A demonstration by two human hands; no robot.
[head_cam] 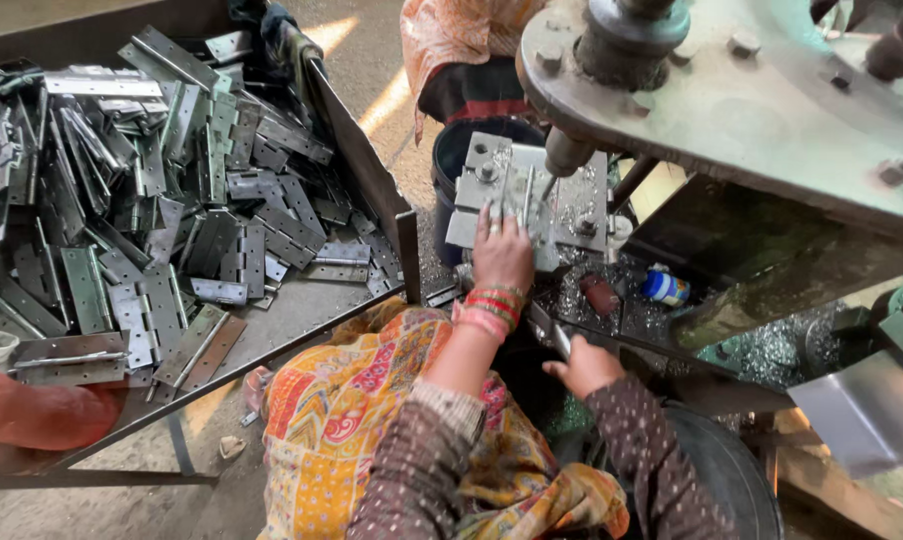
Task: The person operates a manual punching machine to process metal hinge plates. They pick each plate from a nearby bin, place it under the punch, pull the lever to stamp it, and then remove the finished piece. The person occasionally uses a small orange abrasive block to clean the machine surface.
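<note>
Hinge plate (524,205) lies flat on the grey drilling fixture (492,190), directly under the drill bit (550,183) that comes down from the big round machine head (672,80). Taking that fixture as the landmark: the plate's long axis runs roughly away from the person, toward the far edge of the fixture, and the bit meets it near its right side. The left hand (502,255) is the nearer one by far; it lies palm-down on the near edge of the fixture, fingers spread and pressing on the plate, bangles at the wrist. The right hand (584,365) sits well below and a little right of the fixture, curled around a dark lever (557,338); whether it grips tightly I cannot tell. Left of the fixture, well apart from it, a sheet-metal tray (302,320) holds a heap of loose hinges (162,200). Metal shavings (582,300) lie just below the fixture.
</note>
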